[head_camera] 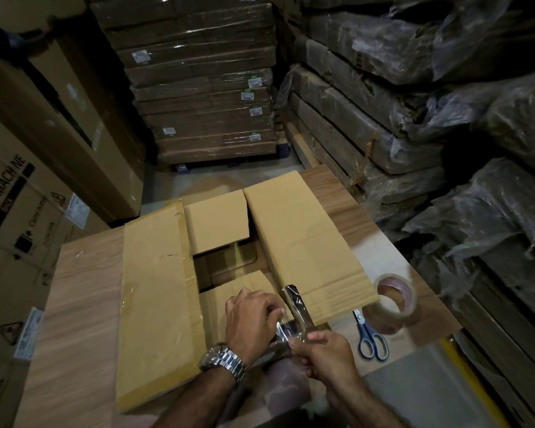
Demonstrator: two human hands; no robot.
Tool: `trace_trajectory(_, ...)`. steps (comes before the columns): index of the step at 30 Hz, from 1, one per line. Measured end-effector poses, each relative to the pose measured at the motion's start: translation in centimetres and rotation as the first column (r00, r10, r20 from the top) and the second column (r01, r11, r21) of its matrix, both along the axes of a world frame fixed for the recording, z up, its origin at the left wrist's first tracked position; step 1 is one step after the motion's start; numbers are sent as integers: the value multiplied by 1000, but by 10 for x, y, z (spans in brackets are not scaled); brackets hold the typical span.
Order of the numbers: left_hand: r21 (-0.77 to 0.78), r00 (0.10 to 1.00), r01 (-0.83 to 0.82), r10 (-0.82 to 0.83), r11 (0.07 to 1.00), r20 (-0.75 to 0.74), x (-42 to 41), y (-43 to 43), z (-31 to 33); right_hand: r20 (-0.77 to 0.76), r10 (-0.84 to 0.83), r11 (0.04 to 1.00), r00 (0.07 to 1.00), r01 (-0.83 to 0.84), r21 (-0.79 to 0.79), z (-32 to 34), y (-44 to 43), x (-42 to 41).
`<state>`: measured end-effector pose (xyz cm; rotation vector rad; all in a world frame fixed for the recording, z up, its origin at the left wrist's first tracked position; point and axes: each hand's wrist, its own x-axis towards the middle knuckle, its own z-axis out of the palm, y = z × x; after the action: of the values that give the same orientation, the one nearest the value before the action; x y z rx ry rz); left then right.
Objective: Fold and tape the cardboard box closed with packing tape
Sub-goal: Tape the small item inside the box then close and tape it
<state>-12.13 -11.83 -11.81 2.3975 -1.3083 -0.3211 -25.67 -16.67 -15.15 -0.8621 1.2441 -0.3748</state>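
Observation:
An open cardboard box [158,273] lies on a wooden table [84,304], its long side flaps spread out left and right and the short far flap [217,220] partly folded in. At the box's near edge both hands work a crumpled strip of clear tape [294,304] that stands up from the right flap's corner. My left hand [250,316], with a metal watch on the wrist, grips the lower end of the strip. My right hand [325,353] pinches the same strip just below. A roll of packing tape [394,299] stands on the table to the right.
Blue-handled scissors [369,336] lie on the table beside the tape roll. Stacked shrink-wrapped cartons [204,88] stand behind the table, plastic-covered piles [445,118] on the right, large printed cartons [28,196] on the left. A yellow strip [473,384] runs along the table's right near edge.

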Motion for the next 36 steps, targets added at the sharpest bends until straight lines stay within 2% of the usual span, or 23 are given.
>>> trace_trajectory(10,0,1000,7,-7,1000,9,1,-1,-4,-10,-3,999,1000,3,-39,-8,0,0)
trace_trajectory(21,29,1000,-24,25,999,-3,2,-1,-8,18,60,971,998,-54,-234,-18,1,-5)
trace_trajectory(27,25,998,-63,63,998,-22,-2,-2,-7,52,49,959,997,-32,-283,-27,1,-4)
trace_trajectory(36,-24,999,-31,30,999,-35,-6,5,-10,67,18,939,998,6,-345,-36,6,-4)
